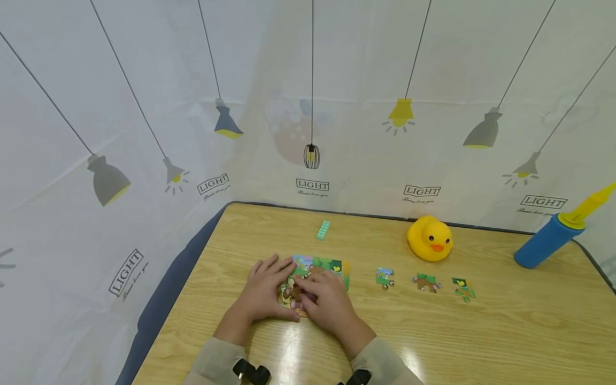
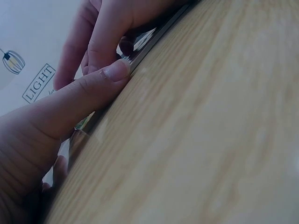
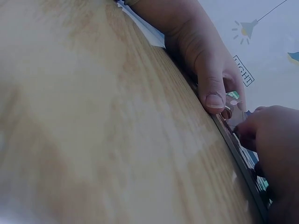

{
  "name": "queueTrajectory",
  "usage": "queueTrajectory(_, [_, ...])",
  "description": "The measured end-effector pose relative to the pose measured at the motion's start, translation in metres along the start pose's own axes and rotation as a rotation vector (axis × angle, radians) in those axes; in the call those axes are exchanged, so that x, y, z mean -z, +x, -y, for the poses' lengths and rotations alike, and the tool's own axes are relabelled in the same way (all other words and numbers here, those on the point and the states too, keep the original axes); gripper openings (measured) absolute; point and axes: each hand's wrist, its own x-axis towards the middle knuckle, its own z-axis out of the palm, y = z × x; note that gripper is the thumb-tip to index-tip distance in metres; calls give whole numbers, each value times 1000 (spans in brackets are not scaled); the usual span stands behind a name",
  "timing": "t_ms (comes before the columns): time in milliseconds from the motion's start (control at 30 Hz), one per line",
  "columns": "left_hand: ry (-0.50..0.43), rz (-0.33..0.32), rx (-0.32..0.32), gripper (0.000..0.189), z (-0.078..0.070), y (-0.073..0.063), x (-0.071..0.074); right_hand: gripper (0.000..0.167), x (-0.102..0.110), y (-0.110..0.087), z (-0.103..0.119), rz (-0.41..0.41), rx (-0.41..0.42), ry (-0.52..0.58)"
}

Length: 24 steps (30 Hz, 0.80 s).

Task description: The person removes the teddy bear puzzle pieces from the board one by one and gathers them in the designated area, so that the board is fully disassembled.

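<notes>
A colourful jigsaw puzzle (image 1: 340, 266) in a flat tray lies on the table, partly hidden beneath both hands. My left hand (image 1: 267, 289) is spread along the puzzle's left side, fingers extended, and its thumb (image 2: 100, 81) rests at the front edge. Over the middle of the puzzle, my right hand (image 1: 332, 302) bends its fingers and pinches a brown puzzle piece (image 3: 235, 108) low against the picture. Much of that piece is covered by the fingers. Three loose puzzle pieces, the nearest one green and blue (image 1: 384, 277), lie in a row to the right.
Behind the puzzle is a small teal strip (image 1: 323, 230) with pale marks. A yellow rubber duck (image 1: 430, 239) sits beyond the loose pieces. At the far right stands a blue pump (image 1: 548, 241) with a yellow nozzle. A lamp-printed curtain (image 1: 356, 160) borders the wooden table (image 1: 505, 331).
</notes>
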Motion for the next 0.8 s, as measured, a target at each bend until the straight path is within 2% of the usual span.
queueTrajectory(200, [-18, 0, 1, 129, -2, 0, 0, 34, 1, -1, -1, 33, -79, 87])
queueTrajectory(400, [-29, -6, -6, 129, -4, -2, 3, 33, 0, -1, -1, 7, -54, 11])
queueTrajectory(500, [-21, -9, -5, 129, -4, -2, 4, 32, 0, 0, -1, -5, -56, 17])
queueTrajectory(633, [-23, -5, -2, 129, -4, -1, 4, 26, 1, 0, -1, -46, -145, 94])
queueTrajectory(800, [-23, -1, -6, 129, -3, 0, 3, 23, 10, -5, -1, -134, -281, 214])
